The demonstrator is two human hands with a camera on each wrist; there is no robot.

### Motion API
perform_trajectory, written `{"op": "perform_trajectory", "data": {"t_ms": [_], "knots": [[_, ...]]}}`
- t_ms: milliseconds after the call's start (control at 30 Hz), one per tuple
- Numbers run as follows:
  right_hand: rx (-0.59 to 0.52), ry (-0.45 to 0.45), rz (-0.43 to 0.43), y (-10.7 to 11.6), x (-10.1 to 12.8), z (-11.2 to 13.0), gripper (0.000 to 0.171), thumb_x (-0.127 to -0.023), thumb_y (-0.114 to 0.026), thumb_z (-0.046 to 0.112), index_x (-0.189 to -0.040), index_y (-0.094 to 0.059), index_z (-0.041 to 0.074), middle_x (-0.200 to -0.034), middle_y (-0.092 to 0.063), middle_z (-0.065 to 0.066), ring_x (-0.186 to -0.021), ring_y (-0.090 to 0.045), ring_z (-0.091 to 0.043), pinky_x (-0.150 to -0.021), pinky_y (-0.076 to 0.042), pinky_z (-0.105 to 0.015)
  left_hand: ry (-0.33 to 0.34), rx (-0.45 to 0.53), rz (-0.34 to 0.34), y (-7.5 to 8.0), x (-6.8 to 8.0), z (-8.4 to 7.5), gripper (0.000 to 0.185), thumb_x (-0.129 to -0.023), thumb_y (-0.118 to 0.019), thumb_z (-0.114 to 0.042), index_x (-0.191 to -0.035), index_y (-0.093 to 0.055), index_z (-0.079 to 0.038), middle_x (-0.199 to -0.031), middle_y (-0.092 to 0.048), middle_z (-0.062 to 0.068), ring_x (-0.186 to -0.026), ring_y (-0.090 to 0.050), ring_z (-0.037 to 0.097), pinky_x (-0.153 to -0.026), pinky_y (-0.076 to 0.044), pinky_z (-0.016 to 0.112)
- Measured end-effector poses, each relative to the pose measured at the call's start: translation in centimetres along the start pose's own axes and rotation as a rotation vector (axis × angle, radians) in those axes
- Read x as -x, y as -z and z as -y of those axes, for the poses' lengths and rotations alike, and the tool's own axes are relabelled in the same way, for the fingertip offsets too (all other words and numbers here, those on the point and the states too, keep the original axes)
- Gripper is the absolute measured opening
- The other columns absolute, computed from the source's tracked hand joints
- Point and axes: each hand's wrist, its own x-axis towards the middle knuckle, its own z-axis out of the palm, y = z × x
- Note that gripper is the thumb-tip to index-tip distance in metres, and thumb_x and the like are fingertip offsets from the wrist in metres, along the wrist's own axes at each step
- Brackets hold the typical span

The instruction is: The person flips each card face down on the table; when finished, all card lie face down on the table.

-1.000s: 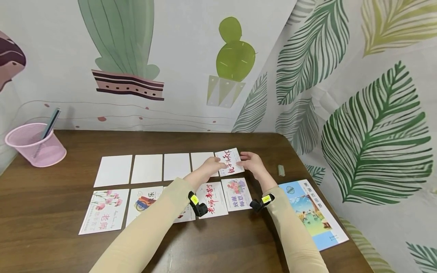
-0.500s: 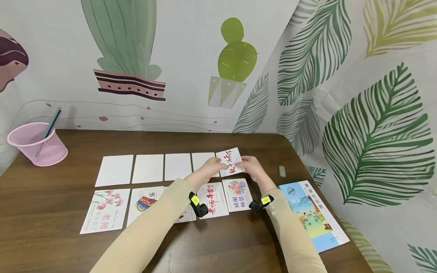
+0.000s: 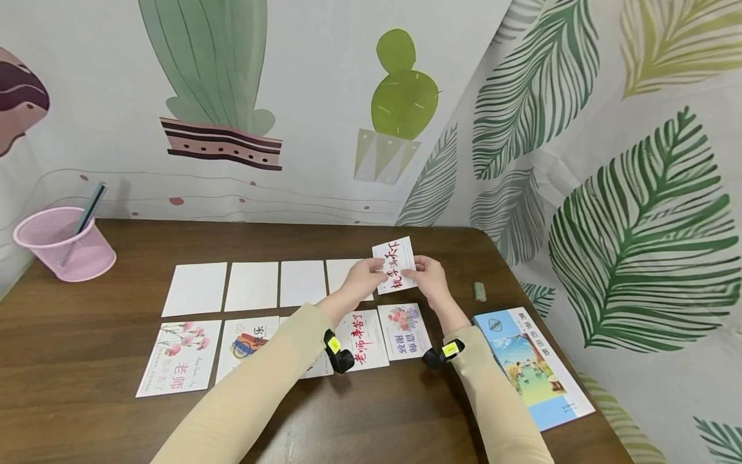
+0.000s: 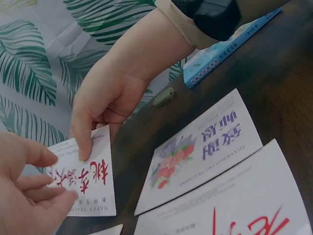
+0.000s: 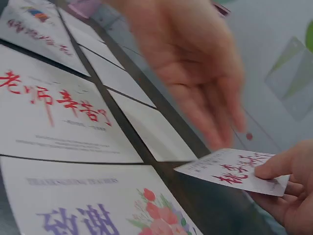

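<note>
A dark wooden desk (image 3: 116, 425) stands in a corner papered with cactus and fern prints, and two rows of cards lie on it: four blank white cards (image 3: 268, 285) behind, printed greeting cards (image 3: 180, 358) nearer the front edge. The card with red brush writing (image 3: 395, 264) is lifted off the desk at the right end of the back row, tilted, its printed face up. The right hand (image 3: 428, 278) pinches its right edge between thumb and fingers; the left hand (image 3: 362, 278) has loosely spread fingers by the left edge, and the right wrist view shows them just short of the paper, gripping nothing.

To handle this card well, the pinch should stay on the margin so the thumb does not smear or crease the print, and the left fingers should steady the free edge so the thin card does not flop. It should stay clear of the flower card (image 3: 404, 330) just in front of it, so the rows are not knocked askew. A pink mesh cup (image 3: 69, 248) stands near the desk's back left corner; a blue booklet (image 3: 530, 364) lies along its right edge
</note>
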Motion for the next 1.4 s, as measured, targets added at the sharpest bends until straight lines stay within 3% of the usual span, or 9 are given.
{"op": "perform_trajectory", "data": {"t_ms": [233, 433, 533, 733, 933, 1233, 1400], "knots": [[0.020, 0.149, -0.089, -1.1, 1.6, 1.6, 0.033, -0.085, -0.067, -0.002, -0.116, -0.061, -0.009, -0.109, -0.068, -0.028, -0.100, -0.069, -0.033, -0.081, -0.057, -0.029, -0.101, -0.065, -0.109, -0.4, -0.2, -1.0, 0.045, -0.093, -0.065, -0.024, -0.133, -0.059, -0.002, -0.125, -0.066, 0.015, -0.117, -0.061, 0.028, -0.097, -0.052, 0.038], [0.063, 0.249, -0.097, -1.7, 2.7, 2.4, 0.033, -0.083, -0.069, -0.002, -0.115, -0.062, -0.007, -0.109, -0.070, -0.027, -0.102, -0.069, -0.036, -0.087, -0.057, -0.041, -0.126, -0.047, -0.143, -0.6, -0.4, -1.4, 0.055, -0.087, -0.074, -0.033, -0.129, -0.062, 0.000, -0.125, -0.067, 0.014, -0.117, -0.063, 0.028, -0.093, -0.054, 0.037], [0.093, 0.277, -0.101, -1.7, 2.9, 2.2, 0.037, -0.081, -0.072, -0.001, -0.117, -0.062, -0.006, -0.110, -0.070, -0.024, -0.100, -0.070, -0.035, -0.084, -0.057, -0.041, -0.151, -0.039, -0.148, -0.7, -0.3, -1.5, 0.055, -0.085, -0.076, -0.032, -0.126, -0.064, 0.001, -0.124, -0.068, 0.015, -0.116, -0.063, 0.027, -0.090, -0.056, 0.036], [0.129, 0.289, -0.095, -1.6, 3.1, 1.9, 0.039, -0.080, -0.075, 0.003, -0.118, -0.065, -0.001, -0.112, -0.070, -0.019, -0.093, -0.070, -0.031, -0.075, -0.056, -0.027, -0.174, -0.081, -0.162, -1.0, -0.2, -1.8, 0.049, -0.083, -0.078, -0.028, -0.121, -0.067, 0.001, -0.117, -0.071, 0.015, -0.110, -0.067, 0.027, -0.085, -0.057, 0.034], [0.061, 0.282, 0.003, -1.0, 3.3, 2.0, 0.043, -0.082, -0.075, 0.006, -0.123, -0.064, 0.002, -0.117, -0.069, -0.017, -0.100, -0.068, -0.030, -0.073, -0.052, -0.018, -0.166, -0.091, -0.184, -1.0, -0.3, -1.8, 0.045, -0.083, -0.078, -0.024, -0.119, -0.069, 0.001, -0.112, -0.072, 0.015, -0.107, -0.068, 0.027, -0.082, -0.058, 0.033], [-0.055, 0.256, 0.259, 0.5, 2.6, 1.5, 0.055, -0.085, -0.075, 0.008, -0.135, -0.053, 0.001, -0.126, -0.059, -0.019, -0.111, -0.061, -0.027, -0.082, -0.055, -0.023, -0.158, -0.023, -0.182, -0.8, -0.2, -1.6, 0.035, -0.088, -0.074, -0.020, -0.117, -0.070, 0.000, -0.112, -0.072, 0.014, -0.104, -0.070, 0.025, -0.082, -0.058, 0.032], [-0.061, 0.243, 0.295, 1.1, 2.4, 1.2, 0.048, -0.088, -0.071, 0.008, -0.132, -0.054, -0.004, -0.127, -0.058, -0.024, -0.113, -0.060, -0.033, -0.085, -0.053, -0.020, -0.139, 0.015, -0.184, -0.9, -0.1, -1.5, 0.033, -0.088, -0.067, -0.007, -0.118, -0.067, 0.005, -0.109, -0.073, 0.018, -0.097, -0.072, 0.027, -0.079, -0.059, 0.029]]}}
